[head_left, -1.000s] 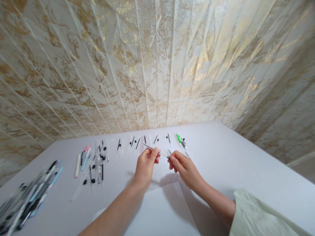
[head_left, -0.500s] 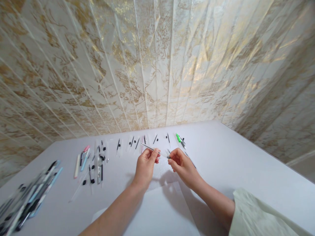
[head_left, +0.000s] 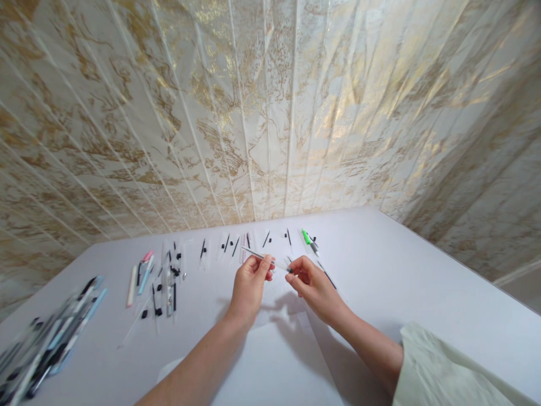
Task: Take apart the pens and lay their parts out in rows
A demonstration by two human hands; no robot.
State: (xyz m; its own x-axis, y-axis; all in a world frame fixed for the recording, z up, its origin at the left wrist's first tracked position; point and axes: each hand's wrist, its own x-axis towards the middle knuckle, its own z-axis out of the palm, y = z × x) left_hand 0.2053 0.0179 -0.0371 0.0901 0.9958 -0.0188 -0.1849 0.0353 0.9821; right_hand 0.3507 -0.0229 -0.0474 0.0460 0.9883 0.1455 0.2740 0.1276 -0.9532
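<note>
Our left hand [head_left: 249, 285], wrist raised and forearm slanting in from the lower left, pinches a slim clear-and-grey pen tube [head_left: 258, 256] between thumb and fingers above a white table [head_left: 406, 282]. Our right hand [head_left: 315, 285], reaching in from the right below a pale green sleeve [head_left: 439, 369], curls its thumb and forefinger narrowly at the tube's dark end; we cannot tell whether they grip it. Below us, a white paper sheet [head_left: 270, 361] lies partly under our left forearm. Just beside our right hand lies a thin black rod [head_left: 327, 275], with a green-and-grey pen [head_left: 306, 237] farther back. Small pen parts [head_left: 171, 273] spread to our left, near a blurred pile of pens [head_left: 59, 332], while a gold-patterned drape [head_left: 236, 113] closes off the table's far edge
</note>
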